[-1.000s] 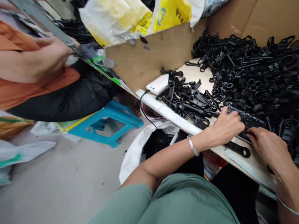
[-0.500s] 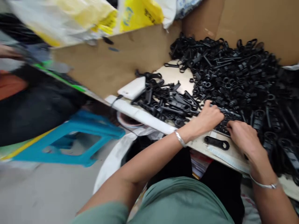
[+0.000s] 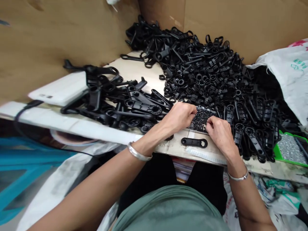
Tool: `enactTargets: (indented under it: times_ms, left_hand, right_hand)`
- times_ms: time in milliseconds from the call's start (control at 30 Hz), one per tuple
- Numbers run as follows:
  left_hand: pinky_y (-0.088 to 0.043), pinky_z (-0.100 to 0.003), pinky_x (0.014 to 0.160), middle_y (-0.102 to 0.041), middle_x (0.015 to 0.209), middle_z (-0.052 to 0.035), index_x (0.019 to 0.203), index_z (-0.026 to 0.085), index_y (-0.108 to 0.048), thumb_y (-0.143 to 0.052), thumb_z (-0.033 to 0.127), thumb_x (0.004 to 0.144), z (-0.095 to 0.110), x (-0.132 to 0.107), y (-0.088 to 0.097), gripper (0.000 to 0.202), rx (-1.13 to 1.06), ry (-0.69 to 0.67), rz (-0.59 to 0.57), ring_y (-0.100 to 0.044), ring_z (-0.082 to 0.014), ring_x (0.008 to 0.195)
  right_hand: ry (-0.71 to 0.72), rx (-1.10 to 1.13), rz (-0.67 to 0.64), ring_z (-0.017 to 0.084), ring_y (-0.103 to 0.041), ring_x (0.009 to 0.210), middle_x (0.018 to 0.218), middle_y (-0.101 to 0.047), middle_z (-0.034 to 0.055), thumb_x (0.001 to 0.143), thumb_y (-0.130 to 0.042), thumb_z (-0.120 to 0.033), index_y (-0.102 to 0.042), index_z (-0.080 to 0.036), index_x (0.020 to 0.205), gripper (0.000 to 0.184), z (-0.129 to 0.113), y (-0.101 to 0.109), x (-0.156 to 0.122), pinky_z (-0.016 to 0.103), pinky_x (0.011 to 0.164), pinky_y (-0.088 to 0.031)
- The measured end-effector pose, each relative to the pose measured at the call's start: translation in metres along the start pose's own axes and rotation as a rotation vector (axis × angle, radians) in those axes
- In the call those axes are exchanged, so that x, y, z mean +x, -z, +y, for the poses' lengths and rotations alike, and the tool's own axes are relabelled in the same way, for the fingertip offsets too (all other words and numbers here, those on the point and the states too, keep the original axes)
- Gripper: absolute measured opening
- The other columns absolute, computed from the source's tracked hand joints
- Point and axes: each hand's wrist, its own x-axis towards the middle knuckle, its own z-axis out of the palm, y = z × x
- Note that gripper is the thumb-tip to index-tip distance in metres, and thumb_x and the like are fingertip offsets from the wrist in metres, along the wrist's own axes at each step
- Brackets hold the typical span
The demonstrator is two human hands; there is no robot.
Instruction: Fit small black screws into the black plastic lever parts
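Note:
A shallow tray [image 3: 201, 119] full of tiny black pieces lies between my two hands. At its left end my left hand [image 3: 181, 118] is closed, fingers curled together; whatever is in them is hidden. My right hand [image 3: 219, 132] is pinched over the tray's right end, and I cannot make out any piece between the fingertips. Just in front of the tray, a single black plastic lever-like part [image 3: 194, 142] with a ringed end lies flat on the table, touched by neither hand.
Behind the tray rises a big heap of black rings and levers [image 3: 192, 67]. More levers [image 3: 141, 106] lie left, beside a white box-shaped device [image 3: 60, 88] with a cable. Cardboard walls [image 3: 228, 22] enclose the back. At right sits a green tray [image 3: 290, 149] of small shiny pieces.
The view has swung to the right, bringing the green tray and a white bag into sight. My left hand's fingers have drawn in at the tray's left end; the right stays at its right end.

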Motion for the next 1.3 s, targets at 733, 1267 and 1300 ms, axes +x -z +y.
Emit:
enactTargets:
  times_ms: [733,1267,1300]
  left_hand:
    - [-0.057,-0.027,0.075,-0.075,0.078,-0.0015,0.08,0.014,-0.077,-0.067,0.005,0.077,-0.001,-0.012,-0.004,0.014,-0.737,0.261,0.203,-0.067,-0.012,0.068]
    - [-0.057,-0.029,0.081,-0.074,0.076,-0.0018,0.078,0.012,-0.072,-0.085,0.015,0.059,0.028,-0.049,-0.018,0.023,-1.483,0.335,0.226,-0.07,-0.0126,0.074]
    - [-0.057,-0.029,0.081,-0.074,0.076,-0.0019,0.079,0.012,-0.072,-0.085,0.015,0.06,0.029,-0.05,-0.019,0.023,-1.485,0.338,0.221,-0.07,-0.0128,0.074]
  right_hand:
    - [-0.212,1.263,0.157,0.012,-0.063,0.056,0.076,-0.071,0.0028,0.067,-0.086,-0.04,-0.074,-0.017,0.088,0.033,0.006,-0.022,-0.015,0.026,0.056,-0.057]
    - [-0.174,1.491,0.192,0.01,-0.065,0.06,0.073,-0.07,0.0008,0.07,-0.086,-0.028,-0.076,-0.019,0.086,0.021,-0.011,-0.021,-0.041,0.021,0.059,-0.059]
    - [-0.172,1.485,0.197,0.01,-0.065,0.06,0.074,-0.071,0.001,0.07,-0.086,-0.028,-0.075,-0.019,0.085,0.021,-0.012,-0.02,-0.042,0.022,0.059,-0.06]
